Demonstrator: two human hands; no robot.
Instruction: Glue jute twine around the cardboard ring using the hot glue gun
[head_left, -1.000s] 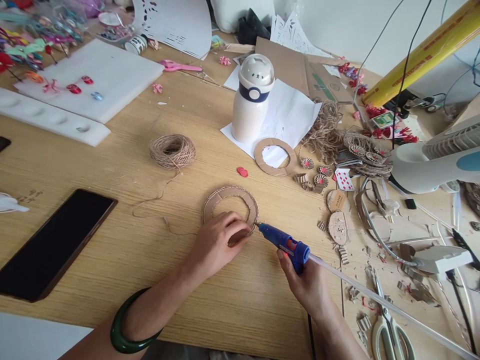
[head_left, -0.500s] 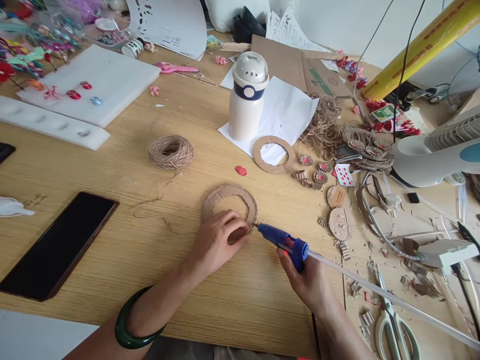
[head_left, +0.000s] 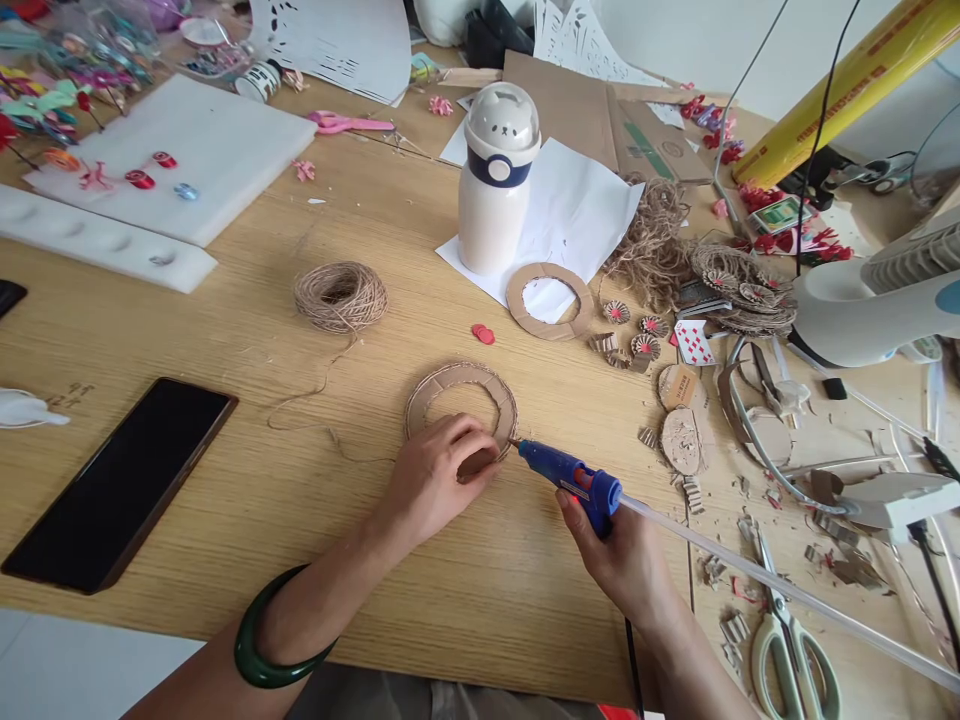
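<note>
My left hand (head_left: 442, 470) is closed on the near side of a cardboard ring (head_left: 457, 376) that lies on the table, with twine along its outer edge. In my right hand (head_left: 622, 550) is a blue hot glue gun (head_left: 566, 470), a long clear glue stick (head_left: 720, 560) running out of its back. Its nozzle tip touches or nearly touches the ring's right edge, just beside my left fingers. A strand of twine trails from under my left hand to the ball of twine (head_left: 341, 297). My left fingertips partly hide the ring's near side.
A phone (head_left: 124, 480) lies at the left. Behind the ring stand a white bottle (head_left: 495, 190) and a second cardboard ring (head_left: 549, 328). Scissors (head_left: 787, 640), cardboard scraps and a cable (head_left: 780, 480) crowd the right side. A foam board (head_left: 202, 150) lies at the back left.
The view has shifted slightly. The glue gun's tip has moved a little up along the ring's right edge; both hands keep their hold.
</note>
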